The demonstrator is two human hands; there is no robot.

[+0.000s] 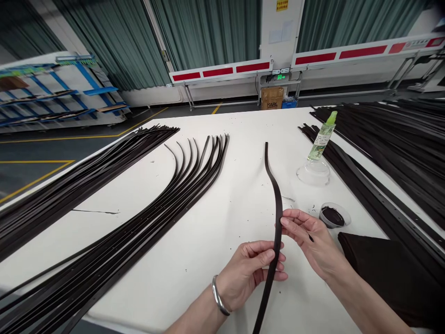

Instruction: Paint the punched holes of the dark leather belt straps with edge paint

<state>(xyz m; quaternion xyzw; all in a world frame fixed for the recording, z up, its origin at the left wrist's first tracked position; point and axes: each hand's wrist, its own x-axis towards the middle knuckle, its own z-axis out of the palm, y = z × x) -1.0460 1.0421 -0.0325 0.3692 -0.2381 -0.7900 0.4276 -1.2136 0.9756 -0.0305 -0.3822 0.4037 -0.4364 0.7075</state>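
Dark leather belt strap (277, 232) held near-upright btw both hands, lower ctr of frame, one end running off btm edge, other end curving up to mid-table. L hand (245, 273), silver bangle (218, 295) on wrist: fingers curled, closed on strap. R hand (313, 241): fingers (292, 218) bent, gripping strap from right side; small dark tip showing just past them, too small to name. Just beyond R hand, clear cup (334, 215) of dark paste. Further up, green-capped bottle (323, 139) in clear round holder (313, 172). Dark cloth (382, 273) at lower right, beside R forearm. On white table (243, 134): fanned bundle of straps (153, 236) w/ punched holes, left of ctr; 2nd bundle (83, 178) at far left; more straps (392, 134) upper right. Beyond table, cardboard box (271, 98) below red-striped white barrier (222, 72); blue rack (59, 88) upper left.
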